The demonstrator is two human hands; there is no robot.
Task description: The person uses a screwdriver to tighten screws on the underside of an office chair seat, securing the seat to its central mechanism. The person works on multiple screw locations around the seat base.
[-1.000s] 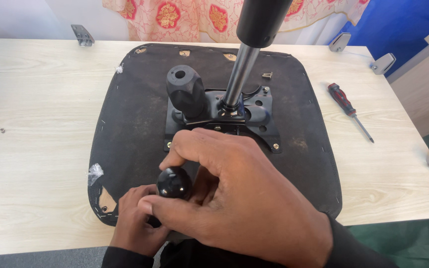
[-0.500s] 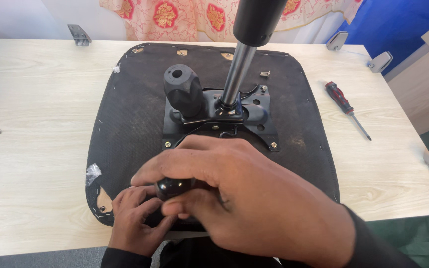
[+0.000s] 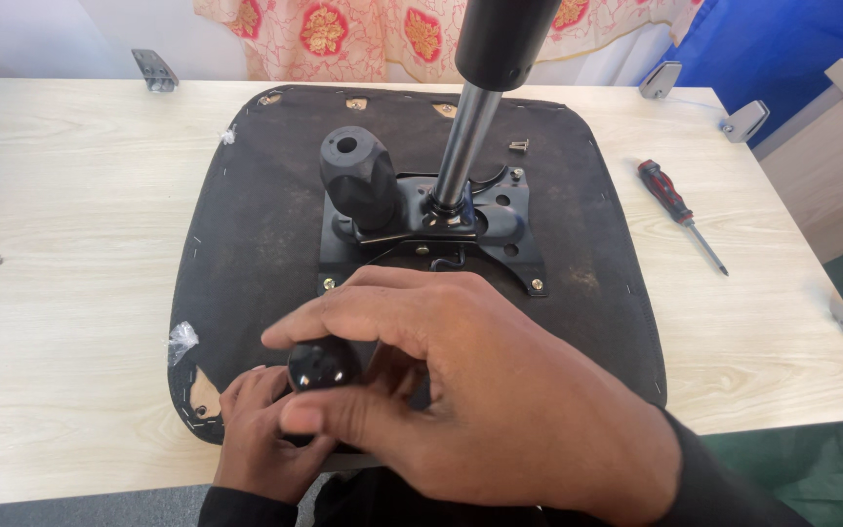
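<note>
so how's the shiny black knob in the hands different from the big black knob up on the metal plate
The shiny black knob is smooth, glossy and round; the big black knob is matte and faceted, with a hole in its top. The shiny one is smaller. The right hand and left hand close around the shiny one, while the big one stands untouched on the metal plate. Both are black.

Upright gas cylinder (image 3: 468, 146) and knob (image 3: 358, 176) mid-seat, open table (image 3: 60, 195) either side

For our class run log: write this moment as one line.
right hand: gripping black knob | left hand: beneath knob | seat base: upside down on table
</note>
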